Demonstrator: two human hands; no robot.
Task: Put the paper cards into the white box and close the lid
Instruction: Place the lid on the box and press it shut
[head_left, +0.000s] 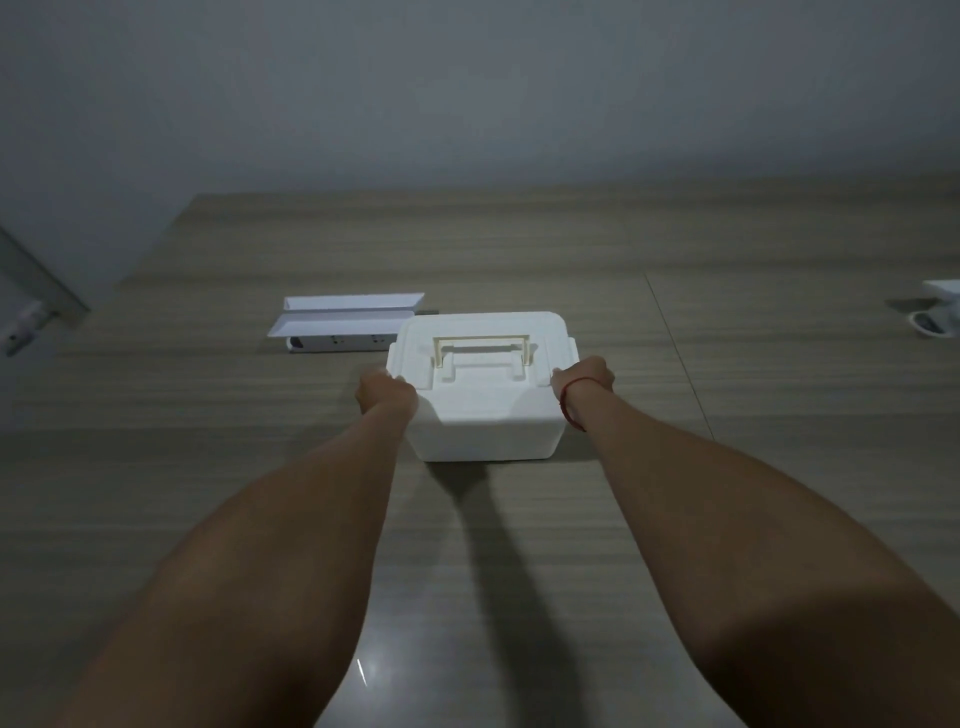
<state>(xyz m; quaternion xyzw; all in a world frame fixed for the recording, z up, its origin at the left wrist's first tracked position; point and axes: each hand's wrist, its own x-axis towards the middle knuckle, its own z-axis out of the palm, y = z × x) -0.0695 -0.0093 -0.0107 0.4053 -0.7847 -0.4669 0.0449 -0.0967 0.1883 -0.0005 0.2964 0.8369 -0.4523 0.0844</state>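
The white box (483, 415) stands on the wooden table in the middle of the view, its lid (483, 332) down on top with a cream handle (485, 348) folded flat. My left hand (384, 392) grips the box's left side at the lid edge. My right hand (584, 376), with a red string at the wrist, grips the right side. Behind the box to the left lie white paper cards (345, 317), long folded strips side by side, with a printed one at the front.
The wooden table (727, 415) stretches wide on all sides, with a seam running down right of the box. A white object (940, 312) sits at the far right edge. A grey wall rises behind the table, and a metal fitting (26, 322) shows at far left.
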